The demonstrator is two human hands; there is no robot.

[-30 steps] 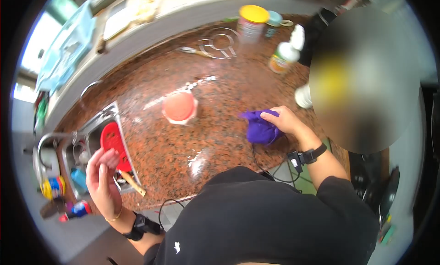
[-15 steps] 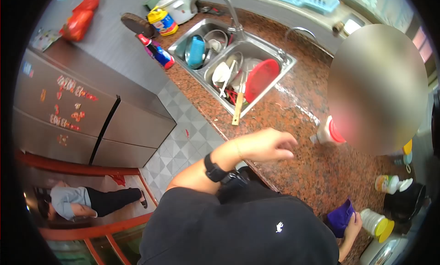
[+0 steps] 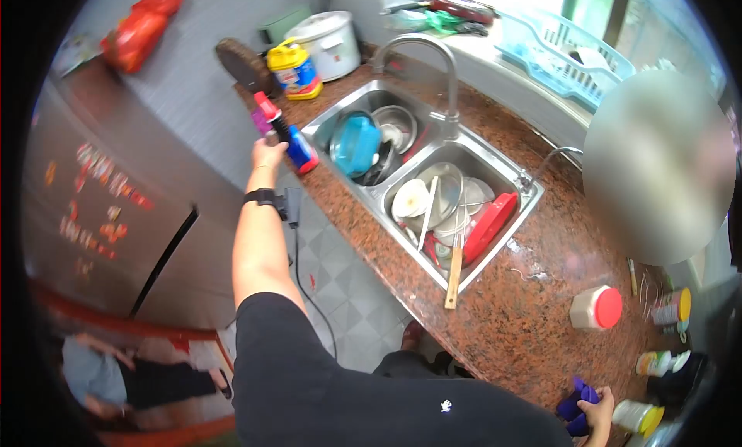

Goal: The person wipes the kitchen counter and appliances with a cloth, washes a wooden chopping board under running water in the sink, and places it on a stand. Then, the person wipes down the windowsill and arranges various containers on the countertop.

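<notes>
My left hand (image 3: 267,152) reaches out to the counter's left edge, at the side of a blue bottle (image 3: 302,150) with a black neck and red top. Its fingers touch or nearly touch the bottle; whether they close round it is unclear. A purple bottle (image 3: 260,122) stands just behind. At the lower right, my right hand (image 3: 597,412) is closed on a bunched purple cloth (image 3: 573,407) over the counter. Beside that hand lies a clear jar with a yellow lid (image 3: 648,420).
A double sink (image 3: 536,206) holds bowls, pans, a blue basket (image 3: 357,145) and a red basin (image 3: 491,229). A wooden handle (image 3: 453,281) sticks out over its front rim. A red-lidded jar (image 3: 608,308) stands on the granite counter (image 3: 495,331). Another person (image 3: 97,373) stands at the lower left.
My left arm has swung from above the counter's middle out to the left, up to the blue bottle. The view has shifted; my right hand still holds the purple cloth.
</notes>
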